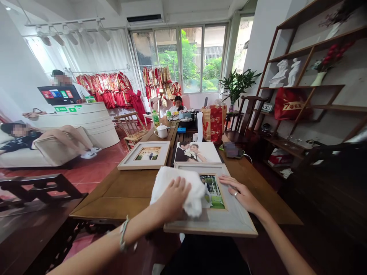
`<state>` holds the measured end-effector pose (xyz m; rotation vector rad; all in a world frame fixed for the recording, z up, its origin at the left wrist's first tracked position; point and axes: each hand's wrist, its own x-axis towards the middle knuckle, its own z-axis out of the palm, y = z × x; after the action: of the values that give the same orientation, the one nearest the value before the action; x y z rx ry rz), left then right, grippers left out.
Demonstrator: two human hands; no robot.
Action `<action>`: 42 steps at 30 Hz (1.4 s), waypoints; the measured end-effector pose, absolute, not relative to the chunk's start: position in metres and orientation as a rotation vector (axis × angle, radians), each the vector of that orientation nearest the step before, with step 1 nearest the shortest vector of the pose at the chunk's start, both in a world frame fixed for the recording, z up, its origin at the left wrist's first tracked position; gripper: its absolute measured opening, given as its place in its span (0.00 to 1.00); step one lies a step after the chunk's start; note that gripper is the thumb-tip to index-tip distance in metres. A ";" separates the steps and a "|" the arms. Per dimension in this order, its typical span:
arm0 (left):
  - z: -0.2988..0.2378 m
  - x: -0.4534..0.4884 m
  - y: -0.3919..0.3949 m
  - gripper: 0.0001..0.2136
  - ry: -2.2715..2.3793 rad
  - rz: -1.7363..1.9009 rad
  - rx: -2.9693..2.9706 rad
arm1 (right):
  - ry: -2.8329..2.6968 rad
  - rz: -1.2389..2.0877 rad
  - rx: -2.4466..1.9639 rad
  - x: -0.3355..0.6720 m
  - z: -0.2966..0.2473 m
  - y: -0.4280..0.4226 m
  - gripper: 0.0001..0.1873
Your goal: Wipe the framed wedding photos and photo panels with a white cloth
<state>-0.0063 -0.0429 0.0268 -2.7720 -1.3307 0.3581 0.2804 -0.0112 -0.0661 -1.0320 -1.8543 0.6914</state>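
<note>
My left hand [175, 195], wearing a pale bracelet, presses a bunched white cloth [164, 184] onto a picture frame [212, 224] with a whitish border. The cloth covers the left part of the frame and some of the photo [217, 193] inside it. On the frame's right side lies my right hand [242, 194], fingers stretched out flat and a ring on one of them. The frame rests at the table's near edge and sticks out a little past it. Just behind it lies a wedding photo print [197, 152]. A second framed photo [145, 154] lies to the left.
On the wooden table [114, 194] stand a white lidded teapot [162, 131], a green-labelled bottle [155, 119] and a red-and-gold bag [213, 124]. A phone [233, 150] with a cable lies at the right. People are at the far end, behind the counter and on the sofa.
</note>
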 end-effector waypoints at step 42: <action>0.013 0.034 0.035 0.34 -1.381 0.049 -2.640 | -1.853 0.698 -1.064 0.278 -0.060 -0.016 0.18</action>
<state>0.0342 0.0346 0.0134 -2.6396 -1.3807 0.0490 0.2784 -0.0161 -0.0597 -1.0641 -1.8535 0.6982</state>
